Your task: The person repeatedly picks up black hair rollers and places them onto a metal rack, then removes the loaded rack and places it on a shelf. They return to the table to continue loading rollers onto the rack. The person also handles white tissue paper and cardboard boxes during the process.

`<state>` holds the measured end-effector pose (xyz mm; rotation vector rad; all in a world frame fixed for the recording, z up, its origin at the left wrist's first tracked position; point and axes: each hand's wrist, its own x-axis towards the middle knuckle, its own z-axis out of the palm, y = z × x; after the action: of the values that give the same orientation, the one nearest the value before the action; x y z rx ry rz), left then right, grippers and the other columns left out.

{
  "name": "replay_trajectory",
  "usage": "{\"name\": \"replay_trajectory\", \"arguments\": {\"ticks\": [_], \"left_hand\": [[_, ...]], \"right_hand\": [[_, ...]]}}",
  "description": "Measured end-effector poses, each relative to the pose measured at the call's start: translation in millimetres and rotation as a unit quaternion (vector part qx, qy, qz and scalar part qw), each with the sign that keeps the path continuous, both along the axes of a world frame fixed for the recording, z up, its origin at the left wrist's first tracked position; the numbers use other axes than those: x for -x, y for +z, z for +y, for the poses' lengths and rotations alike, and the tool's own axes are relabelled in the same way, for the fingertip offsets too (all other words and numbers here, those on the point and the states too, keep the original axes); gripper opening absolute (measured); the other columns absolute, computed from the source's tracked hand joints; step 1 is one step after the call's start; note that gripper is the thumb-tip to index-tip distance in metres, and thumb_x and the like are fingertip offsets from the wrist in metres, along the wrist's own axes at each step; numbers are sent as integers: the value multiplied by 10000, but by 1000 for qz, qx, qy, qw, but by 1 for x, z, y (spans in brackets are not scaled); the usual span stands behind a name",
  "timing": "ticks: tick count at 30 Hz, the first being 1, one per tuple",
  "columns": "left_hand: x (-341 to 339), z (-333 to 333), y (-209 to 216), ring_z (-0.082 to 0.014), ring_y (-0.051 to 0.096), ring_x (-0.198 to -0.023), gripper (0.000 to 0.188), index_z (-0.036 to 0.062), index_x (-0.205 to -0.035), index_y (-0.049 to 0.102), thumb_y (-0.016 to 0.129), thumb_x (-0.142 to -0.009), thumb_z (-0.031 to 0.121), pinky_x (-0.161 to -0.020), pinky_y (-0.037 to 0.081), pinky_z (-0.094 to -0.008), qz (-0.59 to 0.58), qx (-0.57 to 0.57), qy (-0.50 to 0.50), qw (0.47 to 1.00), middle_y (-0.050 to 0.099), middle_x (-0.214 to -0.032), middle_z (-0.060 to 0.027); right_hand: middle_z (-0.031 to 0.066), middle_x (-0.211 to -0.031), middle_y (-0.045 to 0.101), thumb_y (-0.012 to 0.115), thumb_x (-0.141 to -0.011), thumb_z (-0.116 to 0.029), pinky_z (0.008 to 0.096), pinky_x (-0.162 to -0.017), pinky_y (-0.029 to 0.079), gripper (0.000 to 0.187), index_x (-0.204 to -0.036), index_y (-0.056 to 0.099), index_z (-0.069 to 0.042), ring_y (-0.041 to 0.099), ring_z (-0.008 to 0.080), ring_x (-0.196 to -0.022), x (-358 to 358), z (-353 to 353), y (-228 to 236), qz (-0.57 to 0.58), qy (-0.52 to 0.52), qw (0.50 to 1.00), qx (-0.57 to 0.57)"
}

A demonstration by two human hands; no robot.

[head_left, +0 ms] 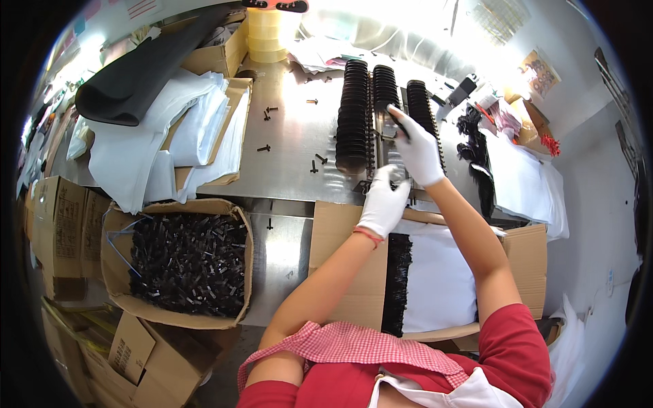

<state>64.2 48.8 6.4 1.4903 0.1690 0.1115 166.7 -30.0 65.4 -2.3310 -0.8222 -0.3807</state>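
Closest to me, at the near edge of the steel tabletop (292, 136), an open carton (347, 272) rests in front of my lap with white wrapping (442, 279) laid in it and one dark row of small black parts (396, 282) already packed along the wrapping's left side, running from my body toward the bench; most of the white sheet is bare, so I judge the packing only begun. To my left a second carton (180, 262) is heaped with loose black pieces (190, 262), which suggests plenty is left to sort. Just past the near edge my left hand (383, 200), gloved in white, has its fingers curled over the near end of the middle row of black parts (385, 102); I cannot tell how firmly it pinches. My right hand (416, 149), also gloved, lies farther along the same row, fingers closed on its right side with the forefinger stretched out along it. That row's long axis runs away from me toward the far edge of the tabletop, its near end under my left hand. A fuller row (354, 112) lies just beside it on the left and another (423, 105) on the right, both parallel and untouched. A few stray black pins (264, 147) dot the bare steel left of them.
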Motion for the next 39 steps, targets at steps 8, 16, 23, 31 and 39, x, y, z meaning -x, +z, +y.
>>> {"name": "replay_trajectory", "arguments": {"ticks": [8,16,23,31,39], "left_hand": [[3,-2,23,-150,608,-918,149,94,-1098,557,607,-959,111,-803,538,-334,84,589,10,804,604,-1034,-21],[-1,-9,3,-397,626,-1069,285,69,-1150,625,601,-871,117,-940,518,-459,47,-332,-29,942,623,-1179,-186],[2,-5,-4,-371,667,-945,125,58,-949,661,565,-868,50,-804,569,-459,-22,-378,-11,926,622,-1030,-162],[-1,-7,-9,-380,664,-974,193,61,-1042,676,572,-880,61,-847,564,-447,-9,-390,-25,920,630,-1075,-166],[-10,1,35,-184,592,-1083,628,159,-1513,298,622,-997,313,-869,534,-369,41,491,40,869,557,-1219,-21]], "right_hand": [[179,-1143,675,703,-884,-273,375,-970,493,395,-1124,661,38,635,283,-1110,0,-44,36,86,156,981,81],[184,-1376,529,715,-875,-69,320,-906,533,755,-1500,306,40,616,203,-1105,-129,4,-11,386,16,899,-206],[-4,-730,634,681,-852,24,214,-542,449,631,-1446,505,-94,517,32,-562,-118,23,-36,264,52,952,-147],[222,-1314,601,538,-841,44,384,-975,511,548,-1387,504,8,627,349,-1139,-119,32,-60,-213,63,965,138],[186,-1126,688,580,-902,-47,357,-852,545,385,-1281,632,-81,701,319,-976,-17,-11,15,82,91,992,31]]}}
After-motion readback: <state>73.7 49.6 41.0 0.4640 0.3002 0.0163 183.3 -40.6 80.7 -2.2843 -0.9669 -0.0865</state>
